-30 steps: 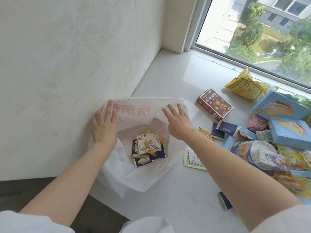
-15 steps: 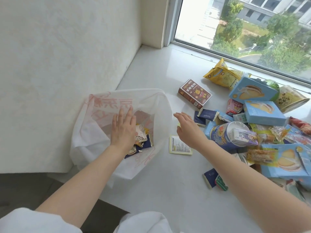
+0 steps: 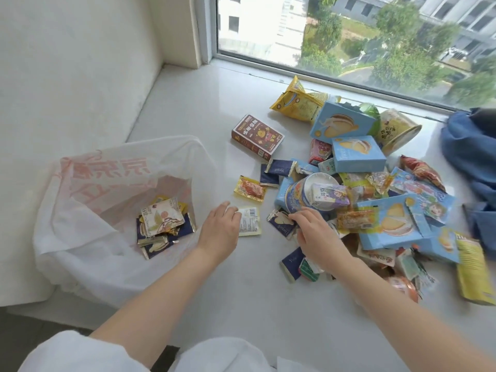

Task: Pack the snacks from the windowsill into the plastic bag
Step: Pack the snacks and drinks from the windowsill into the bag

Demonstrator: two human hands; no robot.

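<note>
Left hand [image 3: 220, 229] touches a barcoded white sachet [image 3: 249, 221]; right hand [image 3: 315, 233] pinches a navy "Yogee" packet [image 3: 280, 224]. At 9 o'clock, the red-lettered bag [image 3: 88, 232] gapes.

Past the glass of the window [image 3: 349, 36] in front of me I see green trees [image 3: 402, 57] and pale buildings [image 3: 257, 20] far below. A heap of blue cloth [image 3: 472, 162] lies at my right, against the frame. A white wall [image 3: 67, 63] stands at my left.
</note>
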